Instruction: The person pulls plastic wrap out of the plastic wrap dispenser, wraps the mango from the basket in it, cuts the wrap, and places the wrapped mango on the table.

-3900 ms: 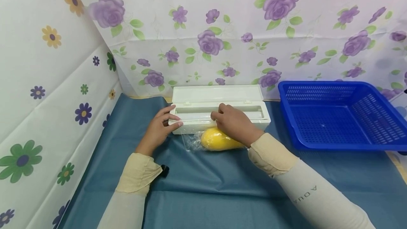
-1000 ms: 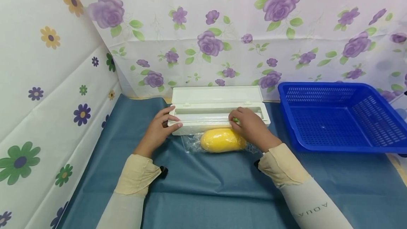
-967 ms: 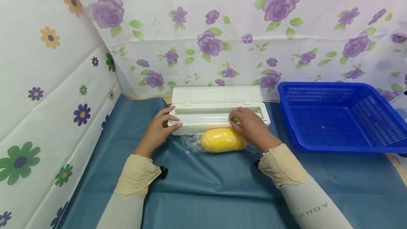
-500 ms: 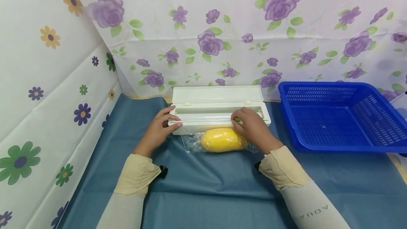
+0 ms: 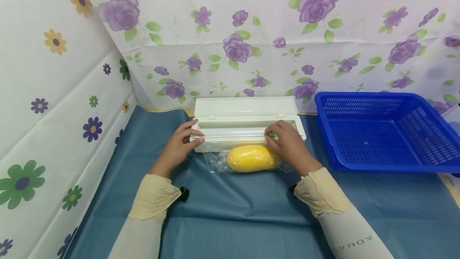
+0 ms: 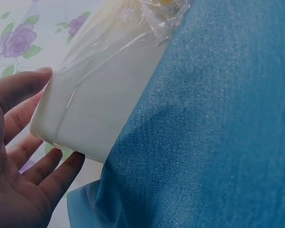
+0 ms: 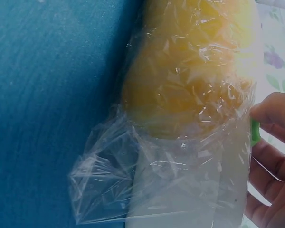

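Note:
A white cling film dispenser point(image 5: 215, 145) stands at the back of the table with its lid raised. A film roll point(image 5: 230, 132) lies inside. My left hand point(image 5: 176, 147) holds the dispenser's left end, thumb at the front edge; in the left wrist view its fingertips touch the end wall. At the front rim, right of the middle, my right hand point(image 5: 289, 147) pinches a small green slide cutter point(image 7: 255, 132), mostly hidden by the fingers. Against the dispenser's front lies a smooth yellow oblong thing point(image 5: 249, 158) covered in clear cling film point(image 7: 104, 175); its kind is unclear.
A blue perforated plastic basket point(image 5: 377, 167) stands to the right of the dispenser. Blue-green cloth point(image 5: 230, 227) with creases covers the table. Flower-printed sheets point(image 5: 215, 23) rise behind and at the left.
My right hand has slid right along the dispenser's front rim with the green cutter, uncovering more of the yellow thing. My left hand stays at the left end.

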